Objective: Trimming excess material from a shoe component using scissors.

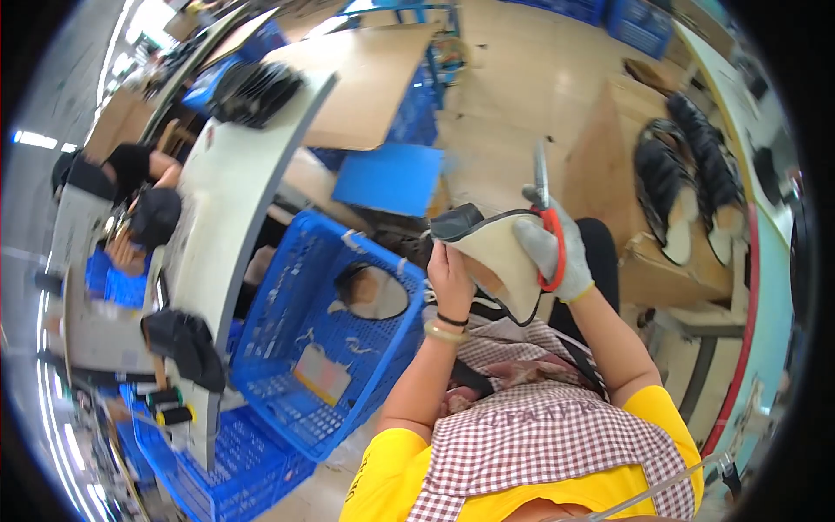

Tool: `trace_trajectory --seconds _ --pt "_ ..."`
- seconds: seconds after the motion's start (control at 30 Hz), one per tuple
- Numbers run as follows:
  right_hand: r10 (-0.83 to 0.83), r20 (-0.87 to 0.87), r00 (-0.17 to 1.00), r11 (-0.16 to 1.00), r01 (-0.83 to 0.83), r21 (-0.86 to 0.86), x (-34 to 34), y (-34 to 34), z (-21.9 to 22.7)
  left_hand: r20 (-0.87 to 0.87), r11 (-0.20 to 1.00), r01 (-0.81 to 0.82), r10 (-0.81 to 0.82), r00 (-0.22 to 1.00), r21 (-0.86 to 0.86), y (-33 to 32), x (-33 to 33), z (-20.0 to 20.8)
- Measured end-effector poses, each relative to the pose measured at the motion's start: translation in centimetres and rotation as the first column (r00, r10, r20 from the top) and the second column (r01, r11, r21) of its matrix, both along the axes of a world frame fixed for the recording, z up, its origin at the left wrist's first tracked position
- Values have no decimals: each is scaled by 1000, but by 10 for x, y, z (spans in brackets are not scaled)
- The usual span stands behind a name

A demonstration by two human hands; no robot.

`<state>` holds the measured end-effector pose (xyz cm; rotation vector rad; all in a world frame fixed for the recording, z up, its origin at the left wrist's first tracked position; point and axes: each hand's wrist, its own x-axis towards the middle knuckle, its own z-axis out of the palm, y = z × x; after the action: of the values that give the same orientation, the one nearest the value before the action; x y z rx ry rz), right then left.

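In front of my lap is a shoe upper [497,254] with a cream inner side, black edging and a black piece at its far left end. My left hand [450,283], bare with a black band and a bangle at the wrist, is closed on the upper's left edge. A grey-white glove covers my right hand [570,265]. It holds red-handled scissors [557,252], blades pointing away from me, and its fingers also lie against the upper's right side. Whether the blades are open is unclear.
At my left stands a blue crate [348,418] with another shoe upper [372,291] inside. Beyond it runs a white bench [222,191] with thread spools [177,415] and black pieces. Black shoe uppers [665,187] lie on a cardboard box [604,165] at right. A co-worker sits far left.
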<state>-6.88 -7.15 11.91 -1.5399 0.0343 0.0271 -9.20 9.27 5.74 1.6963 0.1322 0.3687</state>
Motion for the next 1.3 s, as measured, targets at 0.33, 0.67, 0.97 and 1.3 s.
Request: trace_trajectory --seconds 0.33,0.67,0.97,1.3 --pt "-419 166 893 496 378 -782 34 -178 -94 -172 143 -101 -688 705 -985 -89 4 -55" --pt "-435 -65 898 457 159 -875 34 -160 -76 -327 712 688 -622 712 143 -101 -42 -46" --pt "-610 38 791 739 585 -334 20 -182 -78 -352 751 458 -640 683 -476 -96 -20 -61" --pt "-190 -415 890 977 129 -171 -99 -156 -27 -331 909 278 -171 928 309 -111 -16 -28"
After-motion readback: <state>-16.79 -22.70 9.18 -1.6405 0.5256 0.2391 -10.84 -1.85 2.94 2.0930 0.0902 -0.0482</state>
